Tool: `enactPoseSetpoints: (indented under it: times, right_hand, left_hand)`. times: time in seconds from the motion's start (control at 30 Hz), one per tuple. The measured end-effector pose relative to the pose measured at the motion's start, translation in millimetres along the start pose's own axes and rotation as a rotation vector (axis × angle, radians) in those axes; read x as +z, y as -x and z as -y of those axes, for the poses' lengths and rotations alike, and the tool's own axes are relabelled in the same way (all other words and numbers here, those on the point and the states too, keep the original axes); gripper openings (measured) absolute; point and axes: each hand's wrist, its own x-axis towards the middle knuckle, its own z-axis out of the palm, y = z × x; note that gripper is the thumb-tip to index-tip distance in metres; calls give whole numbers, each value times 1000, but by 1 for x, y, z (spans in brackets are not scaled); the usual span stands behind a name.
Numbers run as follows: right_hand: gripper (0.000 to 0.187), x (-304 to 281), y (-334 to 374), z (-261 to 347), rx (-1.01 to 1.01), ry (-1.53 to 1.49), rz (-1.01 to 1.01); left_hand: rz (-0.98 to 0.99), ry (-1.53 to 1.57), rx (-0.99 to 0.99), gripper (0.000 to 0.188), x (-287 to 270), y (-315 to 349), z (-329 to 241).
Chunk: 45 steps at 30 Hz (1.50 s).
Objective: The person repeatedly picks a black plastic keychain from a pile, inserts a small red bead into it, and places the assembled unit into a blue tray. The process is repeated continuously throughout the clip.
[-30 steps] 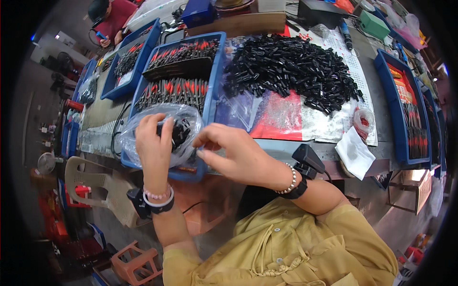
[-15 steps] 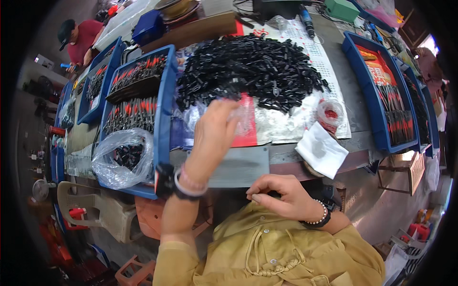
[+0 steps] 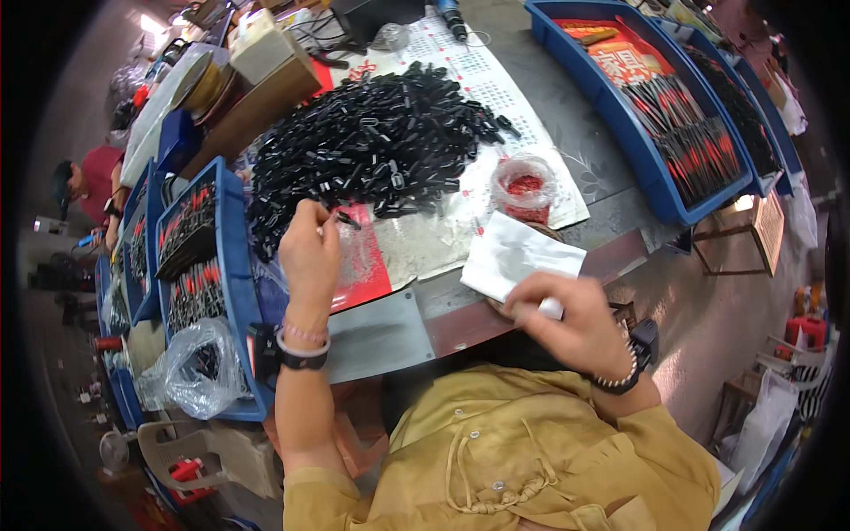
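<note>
A small black plastic piece [image 3: 348,220] is pinched between the thumb and fingertips of my left hand [image 3: 310,257], just in front of a heap of similar black parts [image 3: 372,133]. The heap lies on paper sheets [image 3: 412,252] spread over the table. My right hand [image 3: 575,323] is at the table's front edge, fingers curled on a folded white cloth or tissue [image 3: 505,257]; a bit of white shows between the fingers. Behind the cloth stands a clear plastic cup [image 3: 522,188] holding small red pieces.
Blue trays [image 3: 232,292] of black-and-red parts stand on the left, one with a clear plastic bag [image 3: 202,367]. Another blue tray [image 3: 660,181] holds similar parts on the right. A blue electric screwdriver [image 3: 450,18] lies at the back. A person [image 3: 96,190] is at far left.
My left hand has drawn back from the heap with a black piece. My right hand has moved right and forward, from near my body onto the white cloth. The view has turned right.
</note>
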Motion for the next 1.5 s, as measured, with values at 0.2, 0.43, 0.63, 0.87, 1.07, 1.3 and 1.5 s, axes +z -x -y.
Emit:
enactPoseSetpoints:
  times: [0.2, 0.43, 0.63, 0.87, 1.07, 1.3, 1.5]
  right_hand:
    - [13, -48, -50, -15, -29, 355, -264]
    - [13, -42, -106, -39, -52, 975, 55]
    - [13, -35, -120, -46, 8, 1089, 143]
    - [11, -35, -124, -48, -51, 1157, 178]
    - [14, -40, -113, -37, 1, 958, 85]
    - [11, -50, -108, -35, 34, 727, -46]
    - [10, -50, -106, -40, -23, 673, -37]
  left_hand:
    - [26, 113, -79, 13, -12, 15, -6]
    - [103, 35, 27, 16, 9, 10, 9]
    - [160, -87, -37, 16, 21, 7, 8]
    - [169, 561, -250, 14, -22, 36, -29]
    - [312, 1255, -637, 22, -55, 78, -54]
    - [427, 1476, -732, 32, -54, 108, -62]
    - [505, 1595, -775, 31, -49, 118, -69]
